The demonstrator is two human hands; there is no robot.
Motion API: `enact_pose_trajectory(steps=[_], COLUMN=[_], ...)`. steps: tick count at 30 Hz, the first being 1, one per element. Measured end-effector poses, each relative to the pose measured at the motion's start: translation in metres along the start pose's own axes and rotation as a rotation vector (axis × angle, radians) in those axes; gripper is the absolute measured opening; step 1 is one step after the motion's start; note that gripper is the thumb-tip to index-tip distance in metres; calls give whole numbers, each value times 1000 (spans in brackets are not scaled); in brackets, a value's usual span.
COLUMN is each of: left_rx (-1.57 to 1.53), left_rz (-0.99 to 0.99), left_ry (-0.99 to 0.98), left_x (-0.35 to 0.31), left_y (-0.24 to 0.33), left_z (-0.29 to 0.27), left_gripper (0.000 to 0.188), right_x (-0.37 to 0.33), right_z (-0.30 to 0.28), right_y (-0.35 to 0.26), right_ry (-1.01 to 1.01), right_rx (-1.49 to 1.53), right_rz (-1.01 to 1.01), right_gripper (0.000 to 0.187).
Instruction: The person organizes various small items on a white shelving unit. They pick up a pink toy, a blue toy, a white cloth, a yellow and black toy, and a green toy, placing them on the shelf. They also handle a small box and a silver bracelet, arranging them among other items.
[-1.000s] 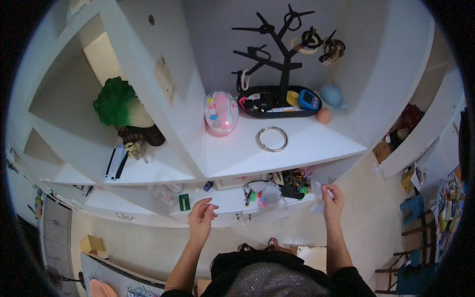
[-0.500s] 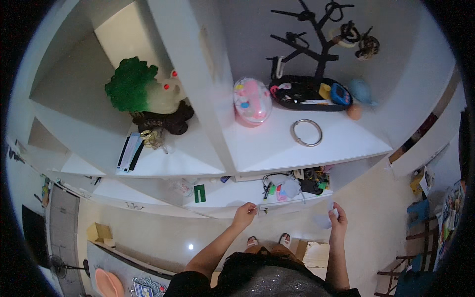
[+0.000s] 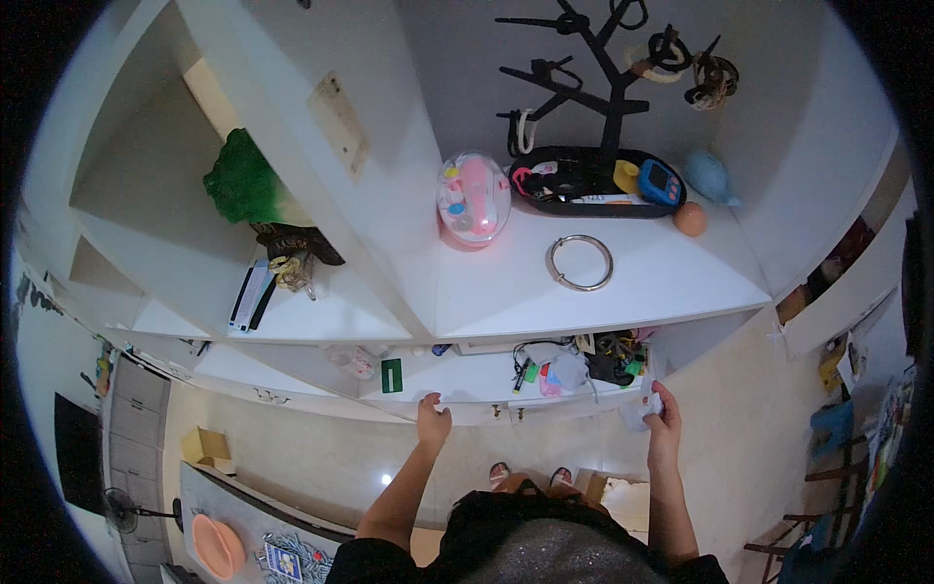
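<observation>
Here, the right hand (image 3: 664,425) has its grip closed on a thin white sheet (image 3: 634,416), pinched between thumb and fingers and hanging out to the left of them, near the right end of the lower shelf (image 3: 462,384). The left hand (image 3: 433,424) is raised before the same shelf's front edge, its grip loosely open with fingers bent and nothing visible in it; whether it touches the edge is impossible to tell. Just beyond it lies a green card (image 3: 391,376), and a dark pouch (image 3: 613,366) sits among clutter farther right. On the upper shelf (image 3: 506,297), a silver ring (image 3: 581,263) lies flat in front of a black tree stand (image 3: 612,122), with a pink case (image 3: 474,200) to the left and a tan ball (image 3: 690,219) to the right.
</observation>
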State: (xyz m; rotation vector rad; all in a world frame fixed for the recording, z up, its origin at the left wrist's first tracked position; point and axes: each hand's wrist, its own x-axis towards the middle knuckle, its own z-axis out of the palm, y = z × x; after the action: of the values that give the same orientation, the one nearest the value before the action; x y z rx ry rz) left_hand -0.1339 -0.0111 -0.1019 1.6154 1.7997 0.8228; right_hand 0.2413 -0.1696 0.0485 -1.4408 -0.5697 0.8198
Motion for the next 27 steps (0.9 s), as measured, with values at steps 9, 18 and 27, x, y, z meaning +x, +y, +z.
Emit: enact_pose_trajectory(steps=[9, 18, 27], left_rx=[-101, -121, 515], left_rz=[205, 568, 1214], left_ry=[-53, -211, -270], left_x=[5, -3, 47], left_y=[61, 185, 248], left_z=[38, 97, 164], left_gripper=[30, 25, 30], right_x=[3, 0, -12], right_z=[-44, -62, -88], right_y=[6, -4, 2], right_ry=[53, 107, 152], right_rx=[-15, -61, -47], right_rz=[-46, -48, 4], right_gripper=[58, 57, 55])
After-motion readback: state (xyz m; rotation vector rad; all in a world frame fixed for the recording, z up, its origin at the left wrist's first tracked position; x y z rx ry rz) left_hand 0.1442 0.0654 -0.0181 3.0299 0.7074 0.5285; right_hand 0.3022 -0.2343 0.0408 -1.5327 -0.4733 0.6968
